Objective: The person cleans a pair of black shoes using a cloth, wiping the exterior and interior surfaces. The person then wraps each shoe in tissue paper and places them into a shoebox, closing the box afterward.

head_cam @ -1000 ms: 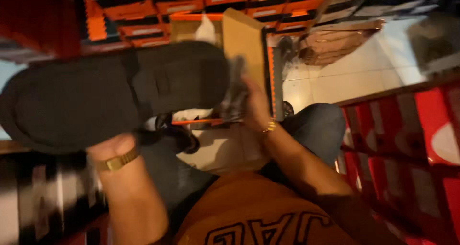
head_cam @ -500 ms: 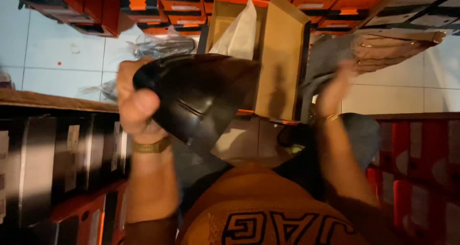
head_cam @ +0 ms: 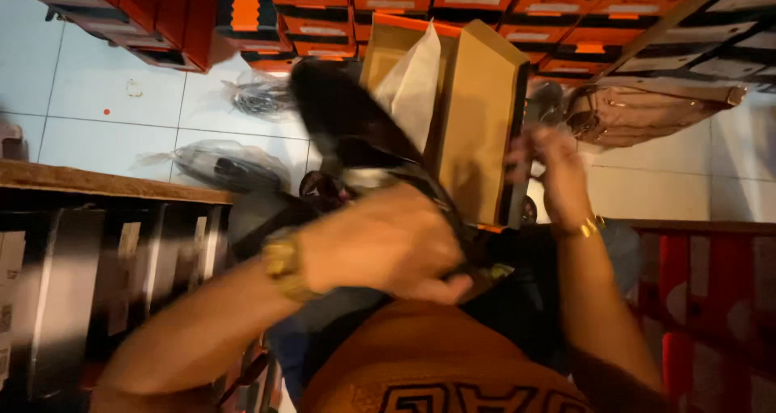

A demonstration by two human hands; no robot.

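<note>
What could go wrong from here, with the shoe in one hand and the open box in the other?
1. The left hand grips the black shoe at one end only, most of it sticking out; it could slip or swing into the tissue paper.
2. The right hand holds only the edge of the open cardboard shoebox, which stands tilted on the lap; it may tip toward the tiled floor.

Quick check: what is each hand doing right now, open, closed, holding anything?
Left hand: closed on a black shoe.
Right hand: raised beside the open cardboard shoebox; too blurred to tell whether its fingers hold anything.
</note>
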